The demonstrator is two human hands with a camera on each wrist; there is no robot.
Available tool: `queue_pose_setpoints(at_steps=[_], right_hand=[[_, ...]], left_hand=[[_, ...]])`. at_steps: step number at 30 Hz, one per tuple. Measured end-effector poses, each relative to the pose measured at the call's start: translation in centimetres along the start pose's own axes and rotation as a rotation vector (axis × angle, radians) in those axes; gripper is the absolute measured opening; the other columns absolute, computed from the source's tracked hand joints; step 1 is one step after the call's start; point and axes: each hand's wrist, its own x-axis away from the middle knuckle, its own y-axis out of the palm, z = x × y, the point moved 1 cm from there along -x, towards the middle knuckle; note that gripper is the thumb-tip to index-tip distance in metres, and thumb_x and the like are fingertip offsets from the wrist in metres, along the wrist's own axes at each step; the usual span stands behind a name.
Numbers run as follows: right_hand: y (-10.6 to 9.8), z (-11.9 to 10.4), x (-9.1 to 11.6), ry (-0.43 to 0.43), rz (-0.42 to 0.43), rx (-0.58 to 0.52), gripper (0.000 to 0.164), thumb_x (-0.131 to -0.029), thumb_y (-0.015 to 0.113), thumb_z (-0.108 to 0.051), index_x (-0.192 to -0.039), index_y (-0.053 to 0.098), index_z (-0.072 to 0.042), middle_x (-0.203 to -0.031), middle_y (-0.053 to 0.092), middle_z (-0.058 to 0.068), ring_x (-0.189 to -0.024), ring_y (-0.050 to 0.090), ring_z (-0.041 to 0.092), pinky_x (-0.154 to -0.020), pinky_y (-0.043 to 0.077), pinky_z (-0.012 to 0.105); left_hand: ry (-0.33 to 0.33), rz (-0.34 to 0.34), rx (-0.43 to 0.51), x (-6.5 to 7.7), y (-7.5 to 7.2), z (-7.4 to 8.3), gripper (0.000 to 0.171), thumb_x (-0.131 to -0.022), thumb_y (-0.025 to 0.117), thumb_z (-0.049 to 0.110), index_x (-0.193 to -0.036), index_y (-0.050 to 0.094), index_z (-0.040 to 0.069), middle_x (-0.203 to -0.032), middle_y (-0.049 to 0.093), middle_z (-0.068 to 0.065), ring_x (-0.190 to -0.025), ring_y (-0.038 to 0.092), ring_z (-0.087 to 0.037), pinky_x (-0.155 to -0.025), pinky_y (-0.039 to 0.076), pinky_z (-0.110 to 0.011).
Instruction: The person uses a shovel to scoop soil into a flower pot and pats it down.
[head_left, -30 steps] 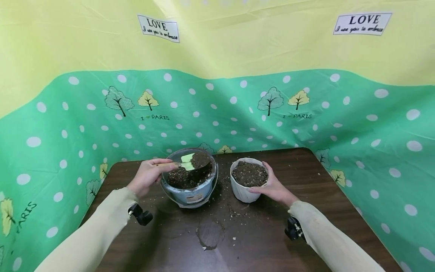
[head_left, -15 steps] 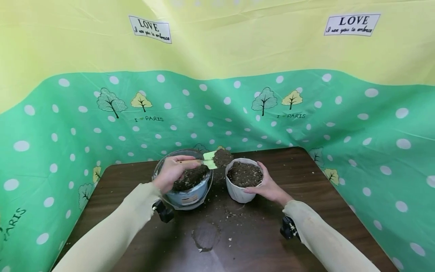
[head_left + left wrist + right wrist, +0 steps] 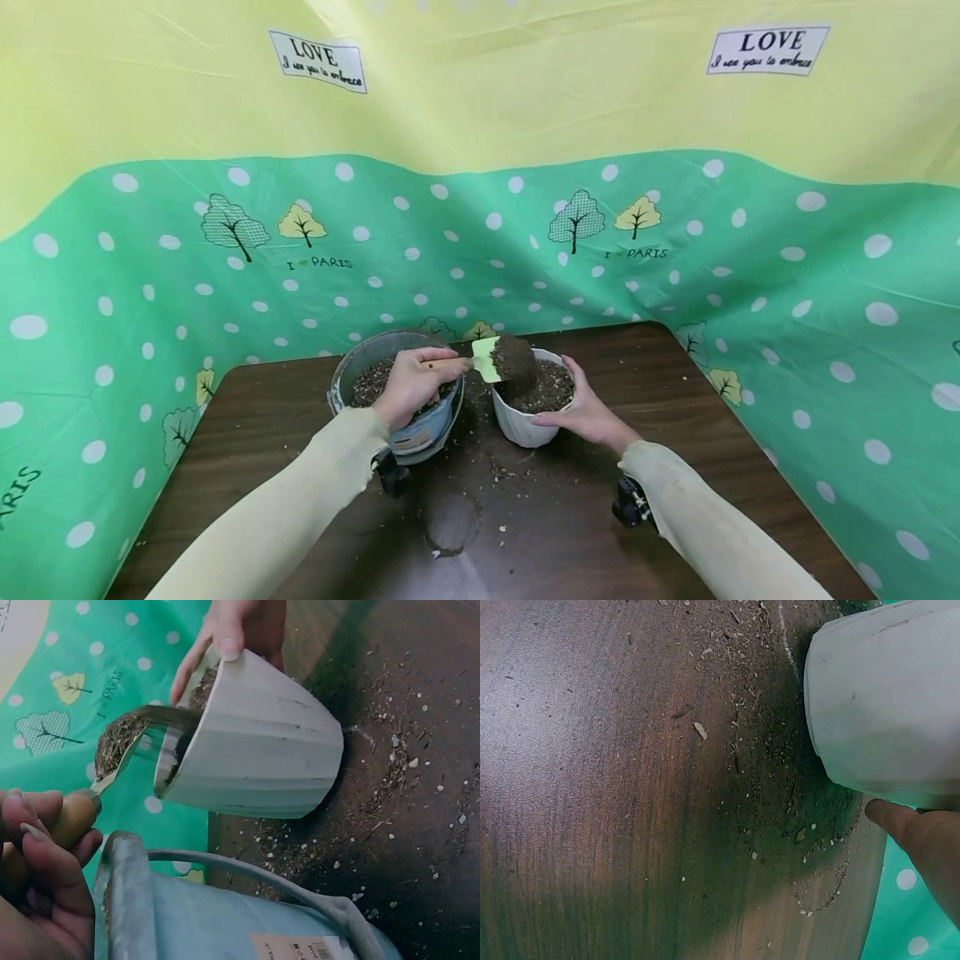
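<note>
My left hand (image 3: 411, 385) grips the wooden handle of a small light-green trowel (image 3: 486, 360), its fingers curled round it. A heap of dark soil (image 3: 120, 742) lies on the blade and spills over the rim into the white flowerpot (image 3: 255, 742). Soil (image 3: 551, 387) fills the pot close to its rim. My right hand (image 3: 588, 408) holds the pot's right side, thumb at the front rim and fingers behind. Below my left hand stands a blue bucket (image 3: 420, 437) with soil inside, partly hidden by the hand and forearm.
Crumbs of soil and pale bits (image 3: 810, 832) are scattered on the dark wooden table (image 3: 600, 508) around the pot. A ring of dirt (image 3: 450, 523) marks the tabletop in front of the bucket. A green and yellow printed cloth (image 3: 420, 217) hangs behind the table.
My left hand has carried the loaded trowel rightward from over the bucket to the pot, and its blade now tips soil in. My right hand has kept its hold on the pot.
</note>
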Motion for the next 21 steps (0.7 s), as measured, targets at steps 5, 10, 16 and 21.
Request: queue_pose_setpoints(at_steps=[5, 10, 16, 21], right_hand=[[0.09, -0.13, -0.17, -0.006, 0.001, -0.011, 0.122, -0.076, 0.088, -0.022, -0.158, -0.001, -0.013, -0.158, 0.011, 0.025, -0.143, 0.018, 0.043, -0.112, 0.019, 0.058], [-0.05, -0.12, -0.32, -0.006, 0.001, -0.021, 0.122, -0.076, 0.088, -0.017, -0.158, -0.001, -0.012, -0.158, 0.011, 0.026, -0.143, 0.019, 0.044, -0.112, 0.019, 0.057], [-0.13, -0.26, -0.30, 0.002, 0.001, -0.016, 0.122, -0.076, 0.088, -0.018, -0.158, -0.002, -0.011, -0.157, 0.011, 0.027, -0.142, 0.020, 0.045, -0.112, 0.019, 0.058], [-0.01, -0.15, -0.25, 0.019, 0.008, 0.012, 0.123, -0.076, 0.089, -0.024, -0.158, -0.003, -0.014, -0.158, 0.010, 0.026, -0.142, 0.019, 0.044, -0.112, 0.018, 0.059]], left_hand=[[-0.010, 0.015, 0.004, 0.00, 0.24, -0.06, 0.032, -0.088, 0.078, 0.025, -0.116, 0.074, 0.010, -0.096, 0.075, -0.010, -0.042, 0.045, -0.010, -0.049, 0.045, -0.027], [-0.001, 0.037, 0.023, -0.02, 0.24, -0.11, 0.028, -0.089, 0.077, 0.014, -0.116, 0.074, 0.007, -0.096, 0.074, -0.015, -0.044, 0.048, -0.011, -0.047, 0.044, -0.027], [0.003, 0.065, 0.022, 0.01, 0.21, -0.10, 0.029, -0.089, 0.074, 0.003, -0.117, 0.074, 0.008, -0.102, 0.072, -0.012, -0.046, 0.050, -0.013, -0.047, 0.045, -0.028], [0.052, 0.088, 0.030, 0.00, 0.36, -0.20, 0.031, -0.088, 0.072, -0.002, -0.118, 0.073, 0.005, -0.105, 0.070, -0.014, -0.046, 0.049, -0.012, -0.045, 0.043, -0.026]])
